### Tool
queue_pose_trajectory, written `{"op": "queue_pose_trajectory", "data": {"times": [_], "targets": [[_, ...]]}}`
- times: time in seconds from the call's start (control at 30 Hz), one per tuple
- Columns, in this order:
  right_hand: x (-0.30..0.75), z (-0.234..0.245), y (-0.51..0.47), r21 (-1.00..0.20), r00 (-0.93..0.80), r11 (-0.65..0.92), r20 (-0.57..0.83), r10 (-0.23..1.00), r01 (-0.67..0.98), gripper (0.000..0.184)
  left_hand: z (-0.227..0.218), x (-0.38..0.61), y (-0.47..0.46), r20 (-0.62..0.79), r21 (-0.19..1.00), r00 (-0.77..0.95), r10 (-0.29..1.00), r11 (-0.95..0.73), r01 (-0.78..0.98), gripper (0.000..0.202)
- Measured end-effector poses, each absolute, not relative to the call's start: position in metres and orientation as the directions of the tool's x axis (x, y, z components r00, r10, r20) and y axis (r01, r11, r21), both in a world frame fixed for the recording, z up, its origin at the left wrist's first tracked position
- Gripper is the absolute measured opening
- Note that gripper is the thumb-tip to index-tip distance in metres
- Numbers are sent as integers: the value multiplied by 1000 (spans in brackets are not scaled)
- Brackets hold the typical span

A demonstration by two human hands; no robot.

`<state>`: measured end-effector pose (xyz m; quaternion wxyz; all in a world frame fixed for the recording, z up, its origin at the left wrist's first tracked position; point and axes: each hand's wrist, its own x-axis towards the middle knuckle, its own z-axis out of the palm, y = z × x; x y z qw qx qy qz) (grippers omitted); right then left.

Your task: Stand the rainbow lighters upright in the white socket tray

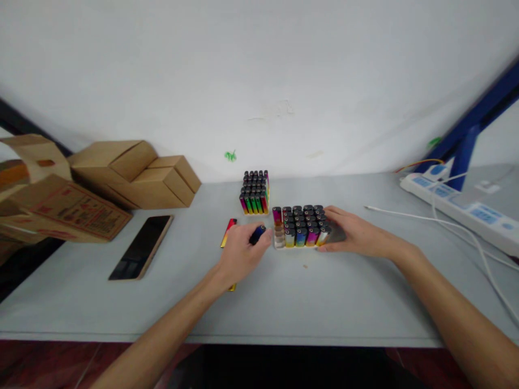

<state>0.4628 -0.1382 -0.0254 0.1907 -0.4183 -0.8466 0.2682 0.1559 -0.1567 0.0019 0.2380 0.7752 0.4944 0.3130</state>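
A clear tray (279, 241) packed with several rainbow-coloured lighters (302, 222) stands in the middle of the grey table (284, 302). My right hand (357, 233) rests against the tray's right side, fingers curled on its edge. My left hand (242, 253) is closed around a dark-topped lighter (257, 234) just left of the tray's front left corner. Another loose lighter (228, 231) lies flat on the table behind my left hand. A second full tray of lighters (254, 193) stands farther back.
A black phone (141, 246) lies face up at the left. Cardboard boxes (133, 174) are stacked at the back left by the white wall. A white power strip (462, 208) with a cable (466, 232) runs along the right side.
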Motion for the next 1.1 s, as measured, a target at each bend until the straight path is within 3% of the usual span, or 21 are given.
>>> {"op": "queue_pose_trajectory", "data": {"times": [0.57,0.63,0.73,0.83,1.1], "targets": [[464,-27,-138,-619,-579,504,97,810,602,62,0,155,-156,258,690,313,914,-401,602,43],[463,-27,-138,-622,-574,496,90,814,605,63,-1,152,-154,245,755,318,916,-386,531,31],[463,-26,-138,-623,-571,489,82,817,610,65,-5,151,-148,214,898,368,905,-330,290,25],[463,-25,-138,-616,-571,490,79,817,617,66,-10,151,-140,238,948,364,901,-297,115,23],[463,-25,-138,-611,-579,507,96,810,608,67,-15,151,-132,321,902,252,913,-376,212,18]]}}
